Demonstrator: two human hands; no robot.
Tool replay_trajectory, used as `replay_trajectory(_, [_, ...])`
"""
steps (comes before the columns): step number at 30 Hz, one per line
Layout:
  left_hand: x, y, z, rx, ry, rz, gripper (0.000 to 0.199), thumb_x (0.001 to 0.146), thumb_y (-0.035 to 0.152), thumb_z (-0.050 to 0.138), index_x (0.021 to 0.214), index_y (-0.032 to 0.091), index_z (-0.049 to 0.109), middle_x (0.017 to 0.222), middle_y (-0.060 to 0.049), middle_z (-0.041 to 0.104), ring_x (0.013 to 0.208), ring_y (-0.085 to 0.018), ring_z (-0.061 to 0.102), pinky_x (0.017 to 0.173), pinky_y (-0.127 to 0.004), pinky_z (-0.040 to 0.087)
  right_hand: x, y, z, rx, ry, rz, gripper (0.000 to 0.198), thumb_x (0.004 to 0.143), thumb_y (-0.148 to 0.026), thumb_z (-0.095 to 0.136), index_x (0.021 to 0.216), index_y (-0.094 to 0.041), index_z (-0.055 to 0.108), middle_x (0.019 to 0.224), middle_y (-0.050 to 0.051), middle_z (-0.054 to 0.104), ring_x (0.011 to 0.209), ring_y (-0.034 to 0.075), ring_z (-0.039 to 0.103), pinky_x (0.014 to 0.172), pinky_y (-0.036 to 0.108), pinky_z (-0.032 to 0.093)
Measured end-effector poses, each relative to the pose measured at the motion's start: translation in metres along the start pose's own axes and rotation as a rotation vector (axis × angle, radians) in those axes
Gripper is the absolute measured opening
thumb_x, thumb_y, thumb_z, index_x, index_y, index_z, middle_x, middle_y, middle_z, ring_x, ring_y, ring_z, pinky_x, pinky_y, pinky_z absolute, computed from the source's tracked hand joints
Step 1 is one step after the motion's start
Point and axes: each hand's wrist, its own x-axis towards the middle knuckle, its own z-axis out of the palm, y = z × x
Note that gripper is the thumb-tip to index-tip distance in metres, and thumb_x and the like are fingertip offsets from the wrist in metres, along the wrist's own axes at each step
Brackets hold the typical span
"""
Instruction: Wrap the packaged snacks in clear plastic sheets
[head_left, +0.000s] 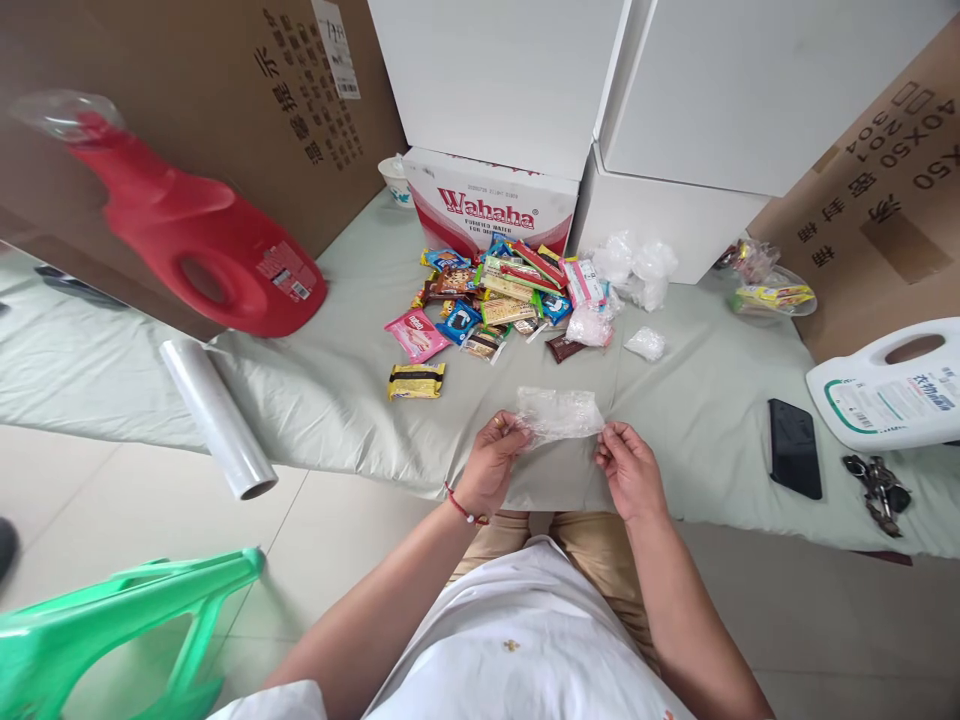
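A crinkled sheet of clear plastic film is stretched between my two hands, low over the front of the cloth-covered table. My left hand pinches its left end, thumb on top. Its right corner is between the closed fingertips of my right hand. Just beyond the film lies a yellow and black snack packet, apart from a heap of wrapped snacks. A pink snack packet lies at the heap's left edge. Right of the heap rests a small crumpled wad of clear film.
At left stand a red jug and a roll of film overhanging the table edge. A Wahaha box is behind the snacks. Rightward lie a phone, keys and a white detergent bottle. A green stool stands below.
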Motion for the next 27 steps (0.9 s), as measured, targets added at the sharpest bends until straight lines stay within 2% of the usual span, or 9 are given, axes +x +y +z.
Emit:
replay_trajectory(4, [-0.005,0.008,0.003,-0.136,-0.096,-0.060,0.027,0.067,0.017,0.078,0.079,0.018,0.055,0.112,-0.005,0.072,0.103,-0.020,0.068,0.085,-0.034,0.055,-0.003,-0.002,-0.006,-0.030,-0.092,-0.022,0.054,0.076,-0.058,0.080,0.119,-0.029,0.064,0.122,0.005,0.064,0.102,0.018,0.063,0.080,0.031,0.060])
replay_trajectory(8, [-0.009,0.013,0.006,-0.238,-0.187,-0.104,0.026,0.068,0.012,0.074,0.080,0.019,0.052,0.118,-0.007,0.073,0.115,-0.028,0.068,0.089,-0.042,0.057,-0.003,0.003,-0.004,-0.188,-0.221,-0.082,0.094,0.066,-0.041,0.092,0.147,-0.034,0.045,0.147,0.008,0.053,0.123,0.022,0.059,0.097,0.036,0.055])
replay_trajectory(10, [-0.010,0.016,0.005,-0.251,-0.211,-0.102,0.026,0.069,0.013,0.074,0.083,0.020,0.053,0.116,-0.008,0.074,0.117,-0.029,0.068,0.088,-0.042,0.057,-0.002,0.004,-0.002,-0.290,-0.270,-0.110,0.082,0.069,-0.038,0.090,0.142,-0.032,0.052,0.136,0.007,0.061,0.110,0.020,0.063,0.092,0.035,0.056])
replay_trajectory(14, [-0.007,0.028,-0.002,-0.182,-0.205,-0.012,0.027,0.076,0.018,0.077,0.088,0.021,0.053,0.117,-0.008,0.075,0.119,-0.027,0.068,0.089,-0.039,0.057,-0.004,-0.008,-0.007,-0.651,-0.254,-0.349,0.020,0.087,-0.038,0.072,0.104,-0.027,0.075,0.090,0.003,0.069,0.078,0.018,0.060,0.079,0.034,0.053])
replay_trajectory(18, [-0.005,0.049,-0.008,-0.169,-0.158,0.095,0.030,0.078,0.023,0.080,0.092,0.023,0.054,0.110,-0.004,0.076,0.111,-0.025,0.072,0.088,-0.039,0.058,-0.015,-0.038,-0.023,-0.791,-0.080,-0.621,0.012,0.092,-0.035,0.067,0.098,-0.031,0.077,0.095,0.005,0.069,0.084,0.022,0.061,0.084,0.037,0.052])
replay_trajectory(20, [-0.009,0.058,-0.007,-0.187,-0.168,0.102,0.028,0.078,0.024,0.080,0.092,0.025,0.056,0.102,-0.002,0.076,0.107,-0.025,0.073,0.088,-0.040,0.059,-0.018,-0.050,-0.031,-0.719,-0.118,-0.645,0.024,0.091,-0.038,0.070,0.114,-0.035,0.074,0.108,0.005,0.069,0.097,0.024,0.062,0.093,0.040,0.052])
replay_trajectory(23, [-0.017,0.065,0.001,-0.166,-0.209,0.058,0.021,0.078,0.026,0.077,0.091,0.024,0.061,0.095,-0.002,0.076,0.105,-0.028,0.074,0.089,-0.044,0.059,-0.017,-0.059,-0.028,-0.643,-0.345,-0.635,0.081,0.077,-0.047,0.084,0.150,-0.039,0.049,0.142,0.007,0.058,0.127,0.028,0.056,0.109,0.044,0.046])
replay_trajectory(25, [-0.022,0.069,0.008,-0.132,-0.228,0.028,0.019,0.077,0.027,0.077,0.090,0.023,0.063,0.094,-0.004,0.076,0.106,-0.031,0.073,0.090,-0.047,0.059,-0.014,-0.060,-0.016,-0.718,-0.529,-0.624,0.109,0.064,-0.052,0.092,0.157,-0.036,0.038,0.153,0.009,0.050,0.141,0.031,0.047,0.115,0.047,0.041])
replay_trajectory(27, [-0.024,0.073,0.014,-0.106,-0.223,0.029,0.019,0.075,0.025,0.077,0.089,0.023,0.064,0.093,-0.004,0.076,0.105,-0.031,0.074,0.089,-0.047,0.060,-0.011,-0.057,-0.002,-0.811,-0.693,-0.604,0.095,0.067,-0.052,0.090,0.151,-0.034,0.049,0.148,0.008,0.056,0.141,0.032,0.047,0.117,0.048,0.039])
